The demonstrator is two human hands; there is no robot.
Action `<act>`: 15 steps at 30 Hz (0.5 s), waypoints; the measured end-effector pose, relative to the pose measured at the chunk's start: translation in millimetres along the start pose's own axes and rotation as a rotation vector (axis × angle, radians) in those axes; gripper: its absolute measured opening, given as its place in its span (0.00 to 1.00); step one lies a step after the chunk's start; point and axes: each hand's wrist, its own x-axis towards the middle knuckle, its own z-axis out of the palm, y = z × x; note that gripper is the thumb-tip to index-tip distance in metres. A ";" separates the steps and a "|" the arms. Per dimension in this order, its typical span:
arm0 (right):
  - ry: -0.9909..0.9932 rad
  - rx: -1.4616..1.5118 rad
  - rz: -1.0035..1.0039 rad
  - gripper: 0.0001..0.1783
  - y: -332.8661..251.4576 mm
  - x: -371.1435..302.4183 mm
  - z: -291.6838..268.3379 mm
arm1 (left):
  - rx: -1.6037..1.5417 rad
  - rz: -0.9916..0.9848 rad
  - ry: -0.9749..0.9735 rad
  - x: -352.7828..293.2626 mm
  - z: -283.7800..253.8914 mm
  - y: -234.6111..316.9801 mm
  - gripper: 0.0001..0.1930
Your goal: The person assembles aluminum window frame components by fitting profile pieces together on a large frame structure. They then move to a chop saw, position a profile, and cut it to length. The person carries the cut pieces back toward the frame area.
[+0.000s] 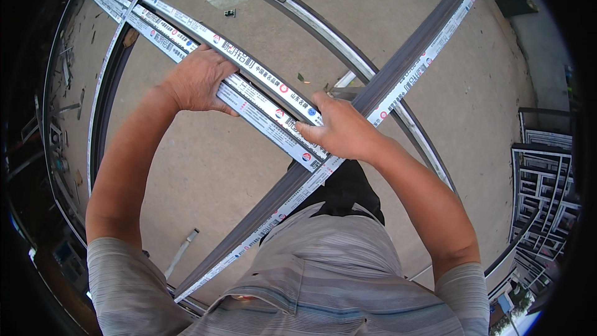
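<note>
Two long metal frame profiles lie side by side, slanting from the upper left to the middle: an upper profile (pixel 249 60) and a lower profile (pixel 261 121). Both wear white printed protective film. My left hand (pixel 198 82) is closed around the lower profile, its fingertips in the gap beside the upper one. Near their right ends, my right hand (pixel 342 127) grips the upper profile, with the thumb reaching over the gap toward the lower one. These ends meet a long dark grey crossbar (pixel 398 71) with film along its edge, which runs diagonally beneath my right hand.
A long frame bar (pixel 102 81) crosses under the profiles at the left. Behind, another bar (pixel 336 40) runs over the concrete floor (pixel 205 168). A small metal strip (pixel 181 252) lies at lower left. Stacked frames (pixel 544 180) stand at the right, and offcuts litter the left.
</note>
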 end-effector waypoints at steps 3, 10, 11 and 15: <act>-0.027 0.034 0.030 0.28 -3.3 4.1 0.3 | 0.003 0.067 0.110 -2.9 8.6 -7.2 0.39; -0.127 0.112 0.068 0.35 -0.4 17.5 5.2 | -0.043 0.024 0.024 -1.1 5.3 -6.3 0.39; -0.174 0.150 0.103 0.35 -1.7 19.5 2.9 | -0.037 0.049 0.067 -2.5 9.4 -8.9 0.39; -0.327 0.335 0.254 0.37 -2.5 30.9 -4.5 | -0.076 0.120 0.162 -3.1 15.4 -14.8 0.38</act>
